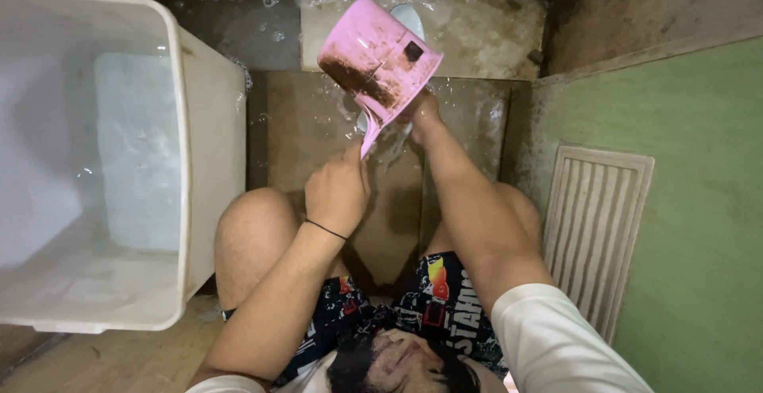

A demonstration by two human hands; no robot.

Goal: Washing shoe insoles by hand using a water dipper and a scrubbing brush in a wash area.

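Pink plastic is what the hands are busy with: a pink scoop cup [380,63] with a long thin handle, tipped up on its side over the wet floor [318,123]. A dark brown smear runs across its smooth side, and a small dark square sits near its rim. The left hand [338,190] is curled in a fist around the end of the handle, and a thin black band goes round that wrist. The right hand [423,115] is up against the bottom edge of the cup; it looks like it is holding or rubbing it, but the cup hides the fingers, so I cannot tell for sure.

Behind the cup peeks something pale and rounded [409,18], mostly blocked from view. Foam bubbles dot the stone at the top. A big white plastic tub [214,123] with water in it stands close on the left, beside the bare knee [250,238]. On the right is a green wall [683,202], and a cream ribbed board [592,226] leans flat on it.
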